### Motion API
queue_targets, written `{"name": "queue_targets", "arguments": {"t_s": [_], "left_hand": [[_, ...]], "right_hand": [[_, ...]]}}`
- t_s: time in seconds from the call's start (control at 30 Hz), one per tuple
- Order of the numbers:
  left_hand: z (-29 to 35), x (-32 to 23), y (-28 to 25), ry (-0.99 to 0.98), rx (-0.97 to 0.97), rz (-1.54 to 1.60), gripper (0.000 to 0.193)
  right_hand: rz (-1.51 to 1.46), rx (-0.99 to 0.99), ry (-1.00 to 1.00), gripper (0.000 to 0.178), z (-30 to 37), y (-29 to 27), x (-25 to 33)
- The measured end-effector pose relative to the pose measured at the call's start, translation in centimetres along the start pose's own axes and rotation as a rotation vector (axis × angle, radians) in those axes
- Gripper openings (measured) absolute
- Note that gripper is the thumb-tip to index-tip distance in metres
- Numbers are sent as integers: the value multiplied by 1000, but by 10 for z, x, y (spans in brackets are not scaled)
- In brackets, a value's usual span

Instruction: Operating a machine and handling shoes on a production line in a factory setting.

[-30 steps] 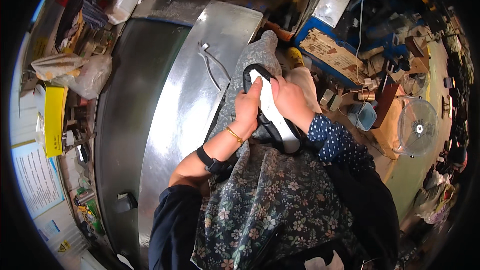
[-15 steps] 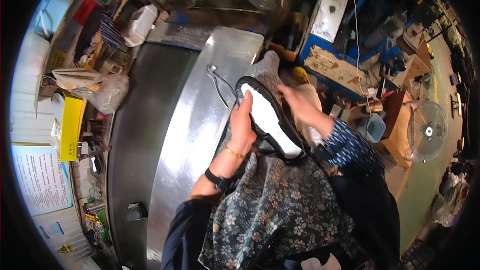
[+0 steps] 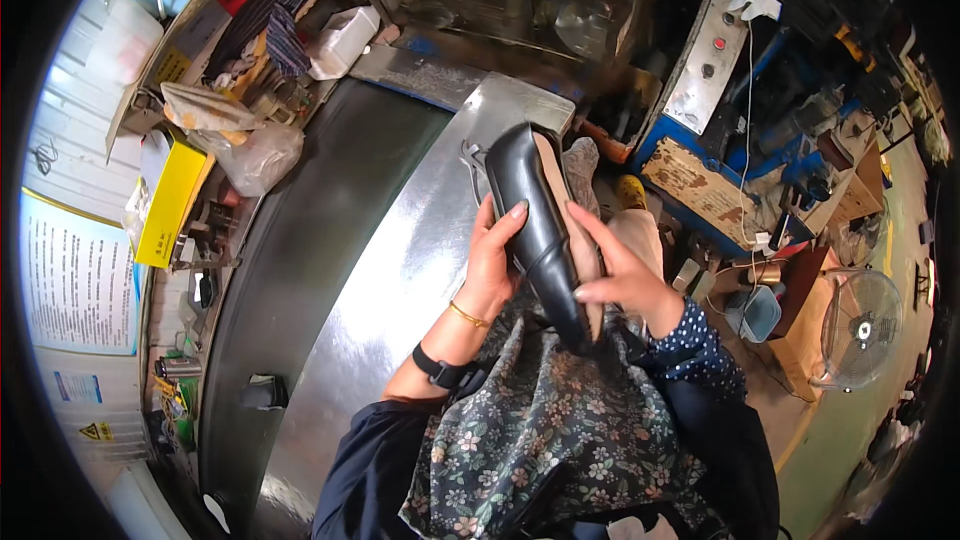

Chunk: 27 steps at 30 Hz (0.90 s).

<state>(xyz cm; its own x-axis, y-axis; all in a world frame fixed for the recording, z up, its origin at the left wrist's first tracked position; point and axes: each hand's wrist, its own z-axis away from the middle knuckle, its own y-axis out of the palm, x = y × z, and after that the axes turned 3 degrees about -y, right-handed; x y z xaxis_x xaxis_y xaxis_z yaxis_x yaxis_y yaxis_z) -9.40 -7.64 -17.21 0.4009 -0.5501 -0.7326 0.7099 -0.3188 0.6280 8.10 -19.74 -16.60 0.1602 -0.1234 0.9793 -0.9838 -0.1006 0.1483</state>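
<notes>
A black leather shoe, with a pale beige inner part showing along its right side, is tilted lengthwise above my lap. My left hand grips its left side, thumb lying across the black leather. On the right, my right hand is closed on the shoe, forefinger and thumb against the beige part; its other fingers are hidden. A thin grey metal loop rests by the upper left of the shoe, its kind unclear. Under the shoe a floral cloth covers my lap.
A shiny metal table and a dark belt run along my left. Beyond the belt, a shelf holds a yellow box and a plastic bag. A machine panel stands far right, a fan nearer.
The shoe has been turned from its white underside to its black leather side. My right hand, apart from it before, now touches it. The whole view has shifted.
</notes>
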Motion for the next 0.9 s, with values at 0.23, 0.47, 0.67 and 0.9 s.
{"name": "queue_targets", "arguments": {"t_s": [0.23, 0.47, 0.67, 0.9], "left_hand": [[1, 39, 14, 6, -137, -45, 75], [-6, 41, 3, -111, 338, -425, 56], [-5, 62, -51, 557, 517, -1404, 36], [-9, 74, -46, 727, 454, -1535, 18]], "right_hand": [[115, -265, 108, 102, 40, 24, -39], [-53, -630, 27, 79, 88, -54, 46], [1114, -1058, -216, 71, 122, -212, 132], [1394, -1416, 188, 68, 103, -326, 203]]}}
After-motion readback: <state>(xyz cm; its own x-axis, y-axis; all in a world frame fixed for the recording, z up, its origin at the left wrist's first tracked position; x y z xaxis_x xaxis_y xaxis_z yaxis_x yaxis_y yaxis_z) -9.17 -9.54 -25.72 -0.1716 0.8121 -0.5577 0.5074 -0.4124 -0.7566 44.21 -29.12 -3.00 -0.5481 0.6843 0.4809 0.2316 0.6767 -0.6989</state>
